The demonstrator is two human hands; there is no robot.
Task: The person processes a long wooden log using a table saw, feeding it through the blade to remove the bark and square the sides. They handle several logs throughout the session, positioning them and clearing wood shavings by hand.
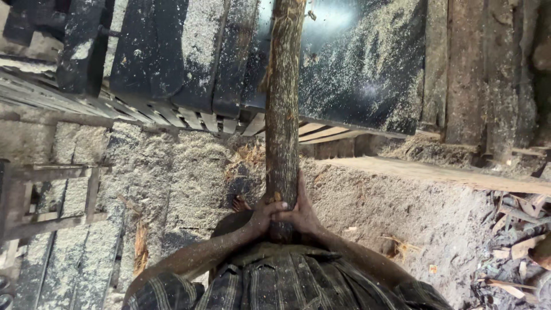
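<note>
Hands, left (263,213) and right (301,211), grip closed round the log's (282,97) near end; log runs toward twelve o'clock over the sawdusty tabletop (367,74).

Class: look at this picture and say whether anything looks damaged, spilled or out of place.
Yes. Both hands clasp a rough log whose bark is peeling near the top. Sawdust lies spilled thickly over the ground, and wood scraps lie scattered at the right.

The log (282,103) is raw wood, its bark rough, fibrous and matt. The dark machine surface (367,63) looks like metal, faintly glossy under a dusting of pale sawdust. The floor (183,178) is coarse, powdery sawdust. The plank (436,172) is rough-sawn wood.
</note>
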